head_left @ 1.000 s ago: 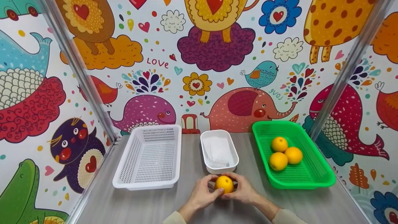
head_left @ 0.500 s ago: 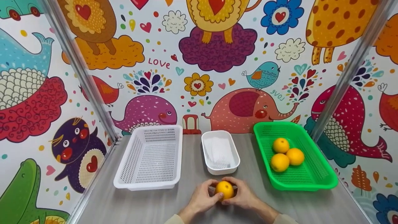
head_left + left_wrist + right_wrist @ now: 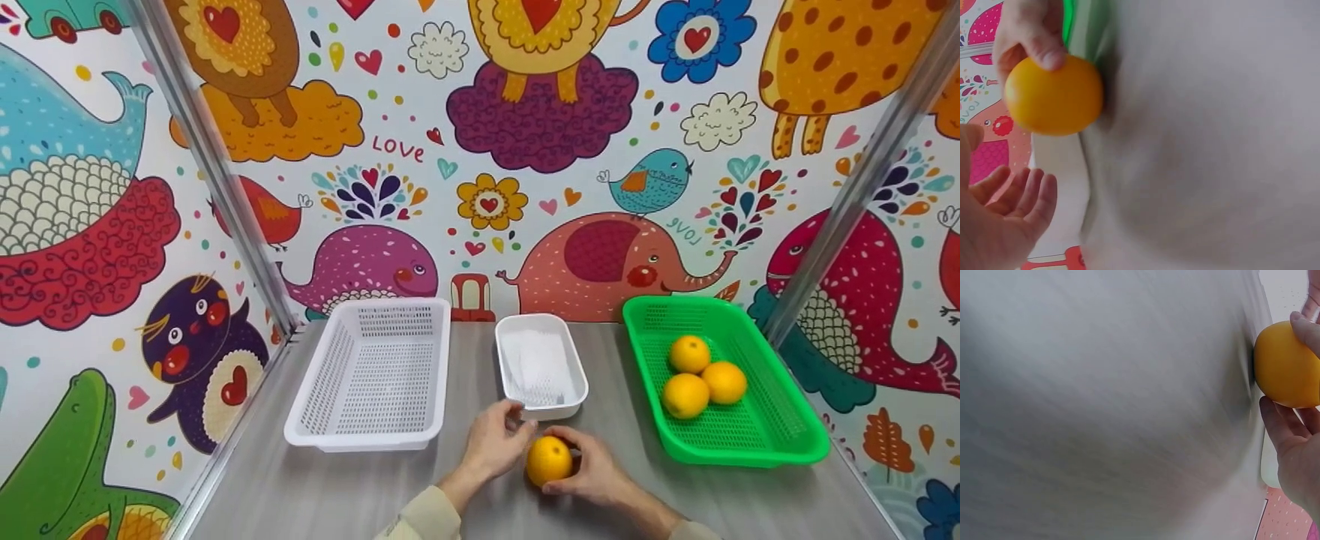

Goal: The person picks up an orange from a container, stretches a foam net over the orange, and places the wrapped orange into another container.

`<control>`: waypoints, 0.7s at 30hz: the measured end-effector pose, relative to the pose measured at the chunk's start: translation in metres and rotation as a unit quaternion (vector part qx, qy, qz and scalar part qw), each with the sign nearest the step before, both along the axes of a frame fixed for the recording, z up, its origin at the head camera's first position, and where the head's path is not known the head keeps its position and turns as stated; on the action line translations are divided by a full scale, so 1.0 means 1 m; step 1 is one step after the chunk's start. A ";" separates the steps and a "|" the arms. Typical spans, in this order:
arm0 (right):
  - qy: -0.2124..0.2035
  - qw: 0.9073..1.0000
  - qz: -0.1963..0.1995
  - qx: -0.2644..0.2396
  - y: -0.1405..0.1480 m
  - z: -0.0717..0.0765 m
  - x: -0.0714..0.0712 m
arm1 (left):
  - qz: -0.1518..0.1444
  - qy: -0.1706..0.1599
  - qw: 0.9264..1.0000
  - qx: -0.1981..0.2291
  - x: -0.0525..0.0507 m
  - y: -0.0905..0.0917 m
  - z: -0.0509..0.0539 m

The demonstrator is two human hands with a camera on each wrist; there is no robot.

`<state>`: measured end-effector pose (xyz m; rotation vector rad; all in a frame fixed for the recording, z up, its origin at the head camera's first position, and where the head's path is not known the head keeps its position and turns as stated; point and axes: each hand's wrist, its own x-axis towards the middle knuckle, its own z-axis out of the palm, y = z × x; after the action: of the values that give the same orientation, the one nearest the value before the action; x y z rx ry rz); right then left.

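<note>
An orange [image 3: 549,460] is in my right hand [image 3: 598,472], whose thumb and fingers grip it low over the table. The right wrist view shows the same orange [image 3: 1286,365] between that hand's thumb and fingers. My left hand [image 3: 493,444] is apart from the orange, fingers loosely bent and holding nothing, as the left hand [image 3: 1002,216] also appears in the left wrist view. Its fingertips are near the front of a small white basket [image 3: 553,412]; whether they touch it I cannot tell. White netlike material [image 3: 540,371] lies inside that basket.
To the right stands a green basket [image 3: 757,452] with several oranges [image 3: 686,396] grouped inside. A larger white basket [image 3: 364,437] is on the left. Patterned walls enclose the grey table [image 3: 315,495] at the back and sides, with metal posts at the corners.
My left hand has let go of the orange and moved forward toward the small white basket. The right hand keeps holding the orange. The head view has shifted slightly.
</note>
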<state>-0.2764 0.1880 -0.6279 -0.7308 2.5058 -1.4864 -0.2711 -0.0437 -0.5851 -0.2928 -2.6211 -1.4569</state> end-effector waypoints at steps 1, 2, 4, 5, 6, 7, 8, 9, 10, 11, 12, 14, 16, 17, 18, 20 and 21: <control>0.000 1.000 -0.001 0.005 0.000 0.000 0.000 | 0.009 0.012 1.000 -0.009 -0.004 0.000 0.002; 0.001 1.000 -0.002 0.011 0.000 0.000 0.000 | 0.018 0.021 0.999 -0.018 -0.008 0.001 0.005; -0.002 1.000 -0.003 0.021 -0.001 0.000 0.000 | 0.033 0.028 0.999 -0.029 -0.015 0.001 0.009; -0.005 1.000 -0.003 0.026 -0.001 0.000 0.000 | 0.040 0.029 0.998 -0.035 -0.018 0.002 0.010; -0.008 0.999 -0.002 0.031 -0.002 0.000 0.000 | 0.047 0.026 0.998 -0.038 -0.021 0.002 0.011; -0.009 0.999 -0.001 0.034 -0.002 -0.001 0.000 | 0.052 0.025 0.998 -0.040 -0.024 0.002 0.013; -0.012 0.999 -0.001 0.037 -0.002 -0.001 0.000 | 0.057 0.019 0.997 -0.042 -0.027 0.002 0.013; -0.016 0.999 -0.001 0.039 -0.003 -0.001 0.000 | 0.062 0.014 0.997 -0.046 -0.029 0.003 0.013; -0.017 0.999 0.000 0.040 -0.003 -0.001 0.000 | 0.066 0.008 0.997 -0.049 -0.032 0.003 0.014; -0.017 0.999 0.000 0.040 -0.003 -0.002 0.000 | 0.069 0.005 0.996 -0.052 -0.034 0.004 0.014; -0.017 0.999 0.000 0.041 -0.003 -0.002 0.000 | 0.072 0.002 0.996 -0.056 -0.036 0.005 0.014; -0.015 0.999 -0.002 0.041 -0.002 -0.001 0.000 | 0.076 -0.003 0.995 -0.065 -0.042 0.007 0.015; -0.012 0.999 -0.005 0.042 -0.001 -0.001 0.000 | 0.081 -0.009 0.994 -0.075 -0.048 0.009 0.015; -0.010 0.999 -0.007 0.043 0.000 -0.001 0.001 | 0.084 -0.014 0.993 -0.080 -0.051 0.010 0.015; -0.010 0.999 -0.008 0.045 0.000 -0.001 0.001 | 0.088 -0.020 0.992 -0.085 -0.054 0.011 0.015; -0.010 0.999 -0.008 0.046 0.000 -0.001 0.001 | 0.095 -0.033 0.990 -0.096 -0.061 0.014 0.016; -0.012 0.999 -0.007 0.047 0.000 -0.001 0.001 | 0.100 -0.038 0.989 -0.102 -0.064 0.015 0.017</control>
<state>-0.2752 0.1880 -0.6289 -0.6760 2.5480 -1.3639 -0.3348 -0.0288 -0.5682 0.0076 -2.7694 -1.1611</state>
